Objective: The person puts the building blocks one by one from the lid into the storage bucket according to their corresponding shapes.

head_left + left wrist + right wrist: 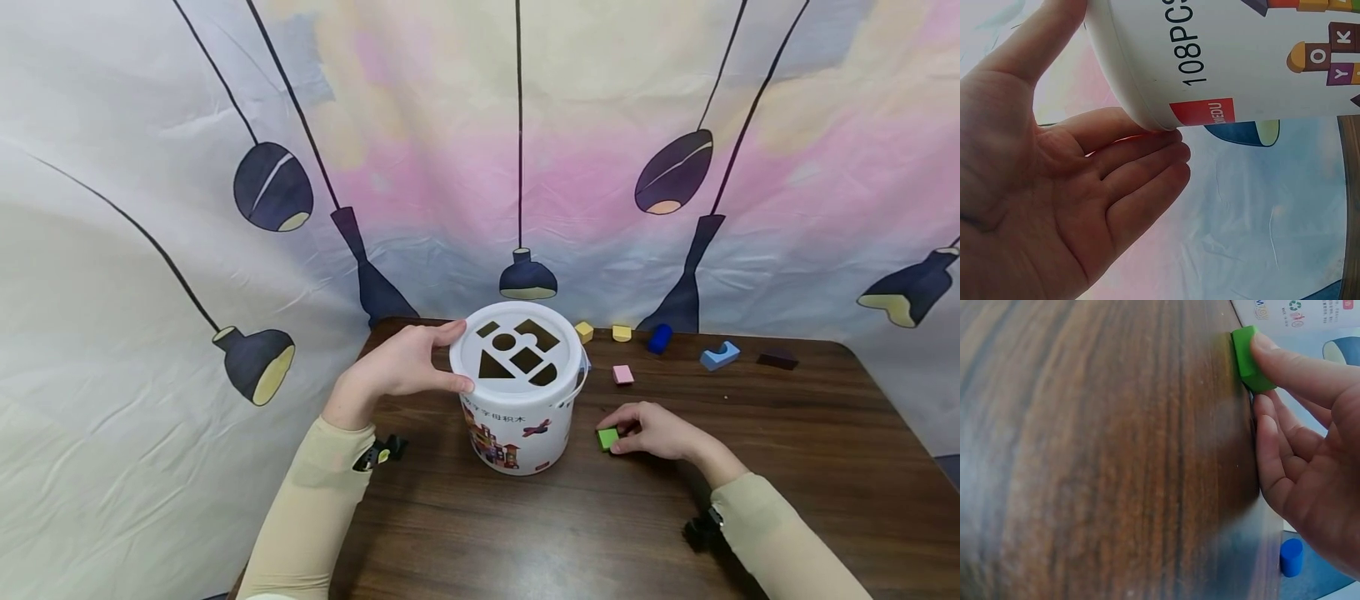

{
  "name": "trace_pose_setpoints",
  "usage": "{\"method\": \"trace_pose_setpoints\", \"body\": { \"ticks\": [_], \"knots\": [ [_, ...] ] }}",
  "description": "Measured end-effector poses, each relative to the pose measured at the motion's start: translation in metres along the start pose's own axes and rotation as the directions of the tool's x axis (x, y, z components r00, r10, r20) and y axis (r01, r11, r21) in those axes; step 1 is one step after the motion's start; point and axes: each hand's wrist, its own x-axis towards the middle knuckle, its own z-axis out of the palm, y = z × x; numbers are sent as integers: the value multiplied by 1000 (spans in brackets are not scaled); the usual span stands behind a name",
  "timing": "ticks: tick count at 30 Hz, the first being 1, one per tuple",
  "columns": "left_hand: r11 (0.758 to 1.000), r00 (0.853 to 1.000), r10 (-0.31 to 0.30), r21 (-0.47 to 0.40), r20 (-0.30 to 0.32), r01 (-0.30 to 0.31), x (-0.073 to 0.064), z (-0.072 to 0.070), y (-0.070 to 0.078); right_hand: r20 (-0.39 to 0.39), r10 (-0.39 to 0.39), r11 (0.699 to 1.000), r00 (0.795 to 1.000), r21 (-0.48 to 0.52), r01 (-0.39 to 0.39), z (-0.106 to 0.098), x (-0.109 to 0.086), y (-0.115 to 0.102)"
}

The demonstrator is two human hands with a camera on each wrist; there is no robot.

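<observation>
A white bucket (517, 442) stands upright on the table, its white lid (517, 317) cut with several shaped holes. My left hand (397, 362) holds the lid's rim from the left, thumb at the near side and fingers at the far side. In the left wrist view, its fingers (1141, 169) lie along the rim of the printed bucket (1247, 62). To the right of the bucket, my right hand (660, 429) pinches a green block (607, 439) low over the table. In the right wrist view the thumb presses one side of the green block (1249, 359).
Behind my right hand are a pink block (622, 375), two yellow blocks (622, 332), a blue rounded block (660, 338), a light blue arch block (720, 357) and a dark brown block (777, 359). The bucket's handle (579, 387) hangs at its right. A printed cloth backs the wooden table (540, 533).
</observation>
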Motion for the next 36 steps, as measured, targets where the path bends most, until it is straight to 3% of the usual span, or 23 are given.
{"method": "trace_pose_setpoints", "body": {
  "ticks": [28,36],
  "knots": [
    [1000,1000,6,11,7,-6,1,-1,0,-32,9,1000,999,-1,-9,5,-1,7],
    [1000,1000,6,8,11,-6,1,-1,-1,-86,29,1000,996,-5,-30,0,-4,7]
  ]
}}
